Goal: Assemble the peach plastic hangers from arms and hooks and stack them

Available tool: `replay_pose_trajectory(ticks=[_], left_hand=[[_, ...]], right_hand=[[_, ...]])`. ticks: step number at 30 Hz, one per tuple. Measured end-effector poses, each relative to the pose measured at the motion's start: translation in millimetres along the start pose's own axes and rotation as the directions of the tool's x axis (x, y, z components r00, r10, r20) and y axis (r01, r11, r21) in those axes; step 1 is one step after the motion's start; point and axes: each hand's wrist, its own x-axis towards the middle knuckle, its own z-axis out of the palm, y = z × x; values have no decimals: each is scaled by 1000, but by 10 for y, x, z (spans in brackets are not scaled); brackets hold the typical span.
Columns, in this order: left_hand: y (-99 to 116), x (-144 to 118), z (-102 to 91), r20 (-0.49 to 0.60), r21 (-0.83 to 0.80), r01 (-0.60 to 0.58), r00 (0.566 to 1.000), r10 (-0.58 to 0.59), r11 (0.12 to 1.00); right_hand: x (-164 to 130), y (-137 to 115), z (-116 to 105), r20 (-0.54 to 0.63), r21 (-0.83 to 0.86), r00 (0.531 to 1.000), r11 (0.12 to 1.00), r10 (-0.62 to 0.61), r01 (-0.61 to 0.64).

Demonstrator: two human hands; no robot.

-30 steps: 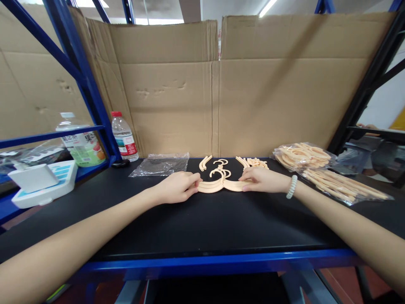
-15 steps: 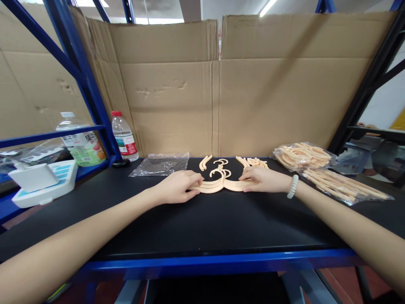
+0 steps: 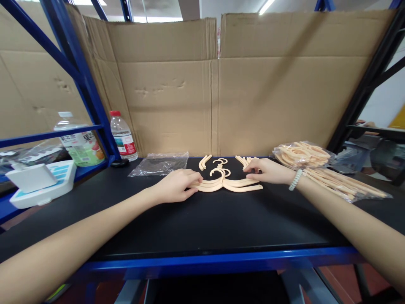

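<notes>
At the middle of the black worktop (image 3: 202,219), the stack of cream hanger pieces (image 3: 223,185) lies flat, its long axis running left to right across your view, the hooks rising from its centre toward the cardboard backing (image 3: 218,88). Your left hand (image 3: 177,185) rests on the left end of that stack, fingers (image 3: 193,182) together and pressed down onto the curved arm, thumb tucked under the near edge, so it pins rather than lifts. Your right hand (image 3: 268,172) sits just beyond the right end, a little behind it, fingertips (image 3: 248,169) lightly curled and touching the loose cream strips (image 3: 249,160) that lie behind the stack; you cannot tell whether it grips one. So the left hand is the nearer, already on the piece, and the stack's free right end points just in front of your right fingers. Behind the stack on its left lies a clear plastic bag (image 3: 161,164), and further left a water bottle (image 3: 122,136). To the right of the stack lie bagged bundles of cream parts (image 3: 300,154).
</notes>
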Motion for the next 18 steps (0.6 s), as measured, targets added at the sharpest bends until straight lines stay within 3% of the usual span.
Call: replay_pose_trajectory(ticks=[5,12,18], left_hand=[[6,1,-5,-2,9,3,1000,-3,1000],[14,5,-18,4,18,-10,1000,10,1000],[5,7,-16,-19,9,7,1000,-6,1000]], right_hand=[[-14,-8,-45,6,-11,1000,1000,-9,9],[-30,-19,-72,155,26,970,982,-189,187],[-17,48,-46,144,-11,977,987,-158,161]])
